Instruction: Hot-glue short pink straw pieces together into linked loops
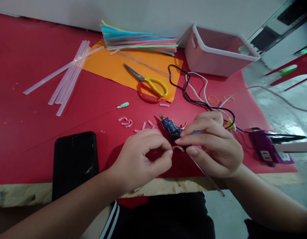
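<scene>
Head view: hands were low and close together over a smooth red tabletop (26, 122).
Left hand (143, 156): thumb and forefinger pinched one end of a thin, curved pink strip (178, 147), their loop rounded.
Pink strip: there it was, bridging the space between both hands, just in front of the glue gun (170, 128).
Right hand (215, 144): fingers bent, thumb apart by a narrow gap; whether they gripped the strip's far end, I couldn't tell.
Glue gun: dark blue, speckled, metal-tipped, partly behind the right fingers.
Clear rod (209, 179): slim and glossy, it slanted from under that hand past the raw wood edge.
Pink offcuts (144, 125): short straight bits and curls, scattered beyond the left hand.
Scissors (151, 87): steel blades, red and yellow loops, partly over smooth orange paper (111, 71).
Pipe cleaners (141, 39): a fuzzy pastel bundle behind.
</scene>
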### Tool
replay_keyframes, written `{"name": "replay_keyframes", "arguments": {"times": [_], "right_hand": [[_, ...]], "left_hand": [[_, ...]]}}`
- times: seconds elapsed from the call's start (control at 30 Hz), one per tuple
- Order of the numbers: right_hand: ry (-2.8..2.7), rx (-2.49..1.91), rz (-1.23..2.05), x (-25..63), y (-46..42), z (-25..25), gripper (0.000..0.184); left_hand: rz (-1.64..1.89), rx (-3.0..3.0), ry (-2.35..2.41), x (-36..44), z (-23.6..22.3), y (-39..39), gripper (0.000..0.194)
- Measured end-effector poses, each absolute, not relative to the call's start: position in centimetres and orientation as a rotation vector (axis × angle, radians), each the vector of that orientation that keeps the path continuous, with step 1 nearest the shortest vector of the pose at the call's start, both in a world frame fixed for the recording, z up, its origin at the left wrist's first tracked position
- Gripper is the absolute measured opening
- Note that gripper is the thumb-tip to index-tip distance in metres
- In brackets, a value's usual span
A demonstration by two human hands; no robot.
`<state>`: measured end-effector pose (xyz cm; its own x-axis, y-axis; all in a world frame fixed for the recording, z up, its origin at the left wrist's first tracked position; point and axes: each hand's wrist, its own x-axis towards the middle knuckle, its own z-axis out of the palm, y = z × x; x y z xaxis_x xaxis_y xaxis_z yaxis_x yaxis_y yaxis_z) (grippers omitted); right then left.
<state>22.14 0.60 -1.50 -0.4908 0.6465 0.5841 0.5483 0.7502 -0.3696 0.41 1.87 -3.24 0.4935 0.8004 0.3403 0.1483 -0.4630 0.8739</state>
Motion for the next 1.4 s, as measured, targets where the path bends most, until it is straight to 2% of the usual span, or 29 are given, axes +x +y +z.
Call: {"name": "replay_keyframes", "arguments": {"times": [1.3,1.4], "right_hand": [[-2.23,-0.827,0.133,22.17,0.76,-1.88,0.013],[-2.233,-0.837,0.13,22.14,0.74,-1.88,0.026]], "left_hand": [[0.999,1.971,0.745,0.4,-3.4,1.71,0.011],[1.016,2.06,0.82,0.22,-3.71,1.65,0.012]]}}
